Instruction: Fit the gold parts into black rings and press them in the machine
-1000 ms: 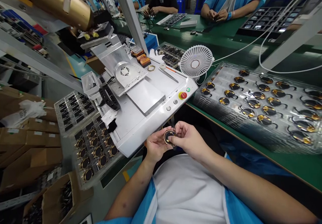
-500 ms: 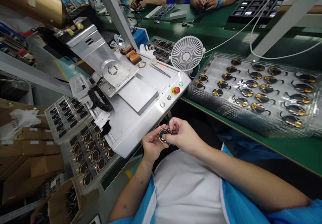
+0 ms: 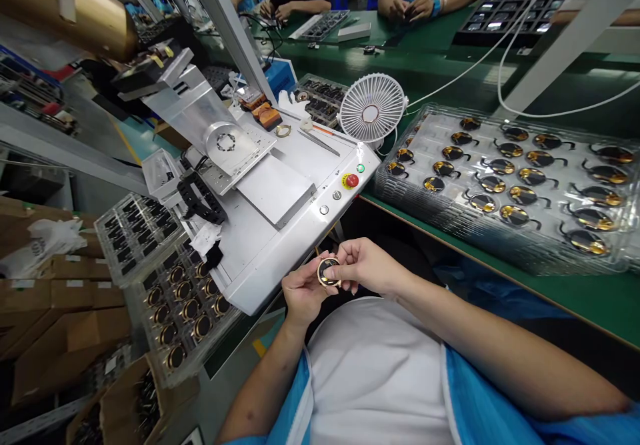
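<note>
In front of my waist, a round gold-rimmed watch case with a dark inside is held up, its inner side facing me. My left hand is closed around its left and lower edge. From the right, my right hand lays its thumb on the dark inside, the other fingers curled at the far rim. Whether a small part is under that thumb is hidden. Both hands are just off the front edge of a white machine base.
A red emergency button, tweezers and a white fan are near the machine's right side. Stacked clear trays of round dark-and-gold parts stand at right. Trays of watch cases lie at left. Co-workers' hands are across the bench.
The watch case has tilted slightly more toward me, and my right thumb has shifted a little on it. Both hands keep their hold. The whole view has moved slightly.
</note>
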`<move>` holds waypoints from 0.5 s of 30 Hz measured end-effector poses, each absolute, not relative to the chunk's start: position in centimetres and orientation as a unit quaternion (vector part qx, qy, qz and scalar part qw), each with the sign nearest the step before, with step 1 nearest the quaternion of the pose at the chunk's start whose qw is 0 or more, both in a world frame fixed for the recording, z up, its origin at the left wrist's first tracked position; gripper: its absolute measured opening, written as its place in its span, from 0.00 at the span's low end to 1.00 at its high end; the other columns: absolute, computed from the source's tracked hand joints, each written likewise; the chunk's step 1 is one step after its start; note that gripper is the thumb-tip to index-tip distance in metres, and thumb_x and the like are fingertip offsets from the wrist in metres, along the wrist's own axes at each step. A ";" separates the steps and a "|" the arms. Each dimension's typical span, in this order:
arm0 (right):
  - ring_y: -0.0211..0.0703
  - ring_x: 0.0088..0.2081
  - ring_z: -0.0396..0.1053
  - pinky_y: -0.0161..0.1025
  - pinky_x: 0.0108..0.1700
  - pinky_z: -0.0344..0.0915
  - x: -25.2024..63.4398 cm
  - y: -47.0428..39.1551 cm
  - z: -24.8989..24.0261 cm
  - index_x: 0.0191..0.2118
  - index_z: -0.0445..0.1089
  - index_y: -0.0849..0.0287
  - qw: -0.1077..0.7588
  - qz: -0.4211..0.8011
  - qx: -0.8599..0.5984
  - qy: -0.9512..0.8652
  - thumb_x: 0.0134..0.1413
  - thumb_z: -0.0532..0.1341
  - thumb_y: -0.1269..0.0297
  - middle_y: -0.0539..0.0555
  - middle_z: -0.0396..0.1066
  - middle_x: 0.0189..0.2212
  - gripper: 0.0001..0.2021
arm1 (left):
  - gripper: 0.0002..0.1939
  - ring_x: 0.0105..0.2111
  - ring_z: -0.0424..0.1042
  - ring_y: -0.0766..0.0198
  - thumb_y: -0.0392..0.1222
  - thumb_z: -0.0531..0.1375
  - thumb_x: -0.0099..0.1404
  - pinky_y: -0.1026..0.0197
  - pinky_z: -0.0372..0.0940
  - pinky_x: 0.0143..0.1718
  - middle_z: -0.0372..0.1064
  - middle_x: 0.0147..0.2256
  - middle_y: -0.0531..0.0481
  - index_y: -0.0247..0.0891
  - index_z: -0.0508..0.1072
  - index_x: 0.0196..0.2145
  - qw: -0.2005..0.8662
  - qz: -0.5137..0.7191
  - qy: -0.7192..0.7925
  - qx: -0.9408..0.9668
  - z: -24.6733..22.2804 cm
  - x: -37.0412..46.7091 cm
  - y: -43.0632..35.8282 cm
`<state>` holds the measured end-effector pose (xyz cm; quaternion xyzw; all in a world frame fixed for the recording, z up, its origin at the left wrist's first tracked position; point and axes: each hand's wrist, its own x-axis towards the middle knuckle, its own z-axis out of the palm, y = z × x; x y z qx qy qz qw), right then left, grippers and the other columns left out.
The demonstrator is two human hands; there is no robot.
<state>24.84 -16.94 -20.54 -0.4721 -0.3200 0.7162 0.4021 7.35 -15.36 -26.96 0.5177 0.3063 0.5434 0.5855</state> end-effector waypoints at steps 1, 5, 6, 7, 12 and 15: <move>0.33 0.17 0.66 0.28 0.17 0.63 24.9 -17.0 -20.8 0.24 0.65 0.60 0.407 0.719 -0.466 -0.315 0.31 0.80 0.47 0.52 0.72 0.17 0.28 | 0.27 0.43 0.84 0.53 0.43 0.80 0.46 0.54 0.80 0.46 0.82 0.45 0.46 0.51 0.83 0.45 0.580 0.546 0.300 0.525 -26.8 7.3 -15.4; 0.32 0.14 0.63 0.27 0.14 0.60 24.8 -17.0 -21.5 0.22 0.62 0.59 0.422 0.738 -0.445 -0.281 0.31 0.80 0.49 0.50 0.71 0.15 0.28 | 0.27 0.44 0.84 0.51 0.40 0.80 0.45 0.49 0.78 0.50 0.82 0.44 0.44 0.49 0.83 0.45 0.555 0.533 0.310 0.558 -26.2 7.3 -15.3; 0.32 0.14 0.63 0.27 0.14 0.60 24.7 -17.0 -21.7 0.22 0.62 0.59 0.426 0.743 -0.439 -0.273 0.30 0.81 0.50 0.50 0.71 0.15 0.28 | 0.27 0.45 0.83 0.50 0.39 0.80 0.45 0.47 0.77 0.51 0.82 0.45 0.43 0.49 0.83 0.45 0.550 0.528 0.315 0.566 -26.0 7.3 -15.3; 0.33 0.14 0.63 0.27 0.14 0.59 24.6 -17.1 -21.7 0.22 0.61 0.59 0.429 0.746 -0.433 -0.269 0.30 0.81 0.50 0.50 0.70 0.15 0.29 | 0.28 0.46 0.83 0.49 0.39 0.80 0.45 0.46 0.77 0.53 0.82 0.45 0.43 0.48 0.83 0.45 0.545 0.525 0.318 0.571 -26.0 7.3 -15.3; 0.32 0.14 0.63 0.28 0.14 0.63 23.7 -16.8 -21.3 0.23 0.61 0.59 0.453 0.722 -0.441 -0.282 0.31 0.80 0.47 0.48 0.70 0.15 0.29 | 0.26 0.46 0.83 0.49 0.39 0.79 0.47 0.47 0.77 0.52 0.82 0.45 0.45 0.48 0.83 0.46 0.543 0.558 0.323 0.538 -26.3 7.3 -15.5; 0.35 0.18 0.66 0.31 0.17 0.68 23.9 -14.8 -20.6 0.25 0.66 0.60 0.414 0.723 -0.443 -0.332 0.28 0.82 0.49 0.49 0.71 0.17 0.28 | 0.24 0.47 0.82 0.51 0.42 0.77 0.52 0.51 0.78 0.50 0.83 0.46 0.44 0.46 0.83 0.47 0.542 0.593 0.339 0.490 -26.1 7.4 -15.4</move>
